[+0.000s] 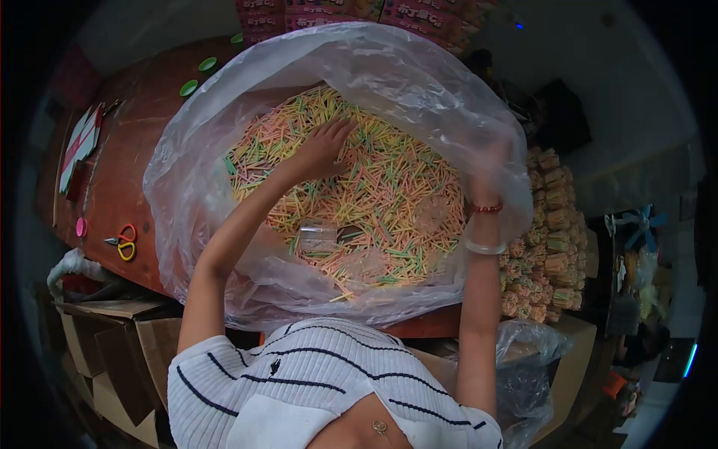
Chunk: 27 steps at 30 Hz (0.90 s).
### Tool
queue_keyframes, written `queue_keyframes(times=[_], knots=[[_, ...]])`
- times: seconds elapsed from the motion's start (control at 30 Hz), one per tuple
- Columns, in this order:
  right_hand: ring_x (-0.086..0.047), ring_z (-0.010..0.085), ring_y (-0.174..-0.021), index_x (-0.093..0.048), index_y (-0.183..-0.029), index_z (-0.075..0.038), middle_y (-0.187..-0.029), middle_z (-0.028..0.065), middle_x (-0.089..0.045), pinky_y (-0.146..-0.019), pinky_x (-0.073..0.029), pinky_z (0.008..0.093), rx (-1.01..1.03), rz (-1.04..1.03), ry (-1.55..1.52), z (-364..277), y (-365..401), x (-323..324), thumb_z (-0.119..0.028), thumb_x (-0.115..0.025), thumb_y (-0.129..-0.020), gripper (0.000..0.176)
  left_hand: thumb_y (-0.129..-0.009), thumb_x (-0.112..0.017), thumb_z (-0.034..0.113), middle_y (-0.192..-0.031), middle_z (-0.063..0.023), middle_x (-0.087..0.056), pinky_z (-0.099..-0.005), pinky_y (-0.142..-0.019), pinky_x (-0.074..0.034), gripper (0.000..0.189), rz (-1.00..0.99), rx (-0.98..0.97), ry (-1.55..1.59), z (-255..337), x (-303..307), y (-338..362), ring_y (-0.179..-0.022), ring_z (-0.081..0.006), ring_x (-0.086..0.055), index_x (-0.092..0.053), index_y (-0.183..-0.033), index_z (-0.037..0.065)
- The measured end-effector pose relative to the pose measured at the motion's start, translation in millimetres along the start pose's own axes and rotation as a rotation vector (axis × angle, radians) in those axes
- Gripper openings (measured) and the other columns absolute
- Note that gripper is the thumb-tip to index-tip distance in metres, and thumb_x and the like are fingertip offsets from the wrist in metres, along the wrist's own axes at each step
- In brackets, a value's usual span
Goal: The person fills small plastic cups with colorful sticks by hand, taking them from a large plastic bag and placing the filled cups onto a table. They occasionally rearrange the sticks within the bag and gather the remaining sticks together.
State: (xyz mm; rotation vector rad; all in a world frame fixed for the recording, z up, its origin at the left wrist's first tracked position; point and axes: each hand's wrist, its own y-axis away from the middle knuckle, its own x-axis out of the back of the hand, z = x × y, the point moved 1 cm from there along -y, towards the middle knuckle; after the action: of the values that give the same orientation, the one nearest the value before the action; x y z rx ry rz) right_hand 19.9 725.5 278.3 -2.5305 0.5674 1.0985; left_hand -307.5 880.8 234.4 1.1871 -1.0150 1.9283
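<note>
A large clear plastic bag lies wide open in front of me, full of short thin pastel sticks in pink, yellow and green. My left hand rests on the sticks at the far middle of the pile, its fingers stretched out and nothing in them. At the bag's right wall is my right hand, seen blurred through the plastic, so its fingers cannot be made out. A clear plastic container lies among the sticks near the front.
Bundles of similar sticks are stacked to the right. On the brown table at left lie scissors with red and yellow handles, a pink round piece and green oval dishes. Cardboard boxes stand below; printed pink boxes stand behind.
</note>
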Motion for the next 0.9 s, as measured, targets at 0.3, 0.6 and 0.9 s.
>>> queue_keyframes(times=[0.3, 0.6, 0.9], knots=[[-0.063, 0.0229, -0.111, -0.049, -0.137, 0.003, -0.131, 0.0151, -0.061, -0.094, -0.053, 0.0342, 0.694, -0.080, 1.470, -59, -2, -90, -0.006, -0.075, -0.091, 0.054, -0.070, -0.078, 0.044, -0.149, -0.0194, -0.051, -0.0499, -0.118, -0.035, 0.082, -0.605, 0.026, -0.175, -6, -9, -159, -0.139, -0.0374, -0.047, -0.056, -0.140, 0.008], [-0.064, 0.0208, -0.112, -0.049, -0.136, 0.000, -0.129, 0.0103, -0.061, -0.096, -0.055, 0.0328, 0.257, -0.117, 1.272, 28, 109, -70, 0.000, -0.079, -0.087, 0.057, -0.079, -0.075, 0.038, -0.136, -0.0193, -0.060, -0.0493, -0.106, -0.045, 0.062, -0.245, -0.049, -0.047, -39, -49, -136, -0.126, -0.0379, -0.056, -0.062, -0.132, 0.009], [-0.062, 0.0226, -0.116, -0.056, -0.128, -0.005, -0.124, 0.0109, -0.063, -0.100, -0.051, 0.0367, 0.009, 0.044, 1.052, 101, 154, -95, -0.011, -0.091, -0.072, 0.067, -0.086, -0.072, 0.014, -0.115, -0.0201, -0.070, -0.0471, -0.092, -0.051, 0.036, 0.406, -0.136, 0.334, -23, -44, -62, -0.107, -0.0370, -0.065, -0.066, -0.118, 0.001]])
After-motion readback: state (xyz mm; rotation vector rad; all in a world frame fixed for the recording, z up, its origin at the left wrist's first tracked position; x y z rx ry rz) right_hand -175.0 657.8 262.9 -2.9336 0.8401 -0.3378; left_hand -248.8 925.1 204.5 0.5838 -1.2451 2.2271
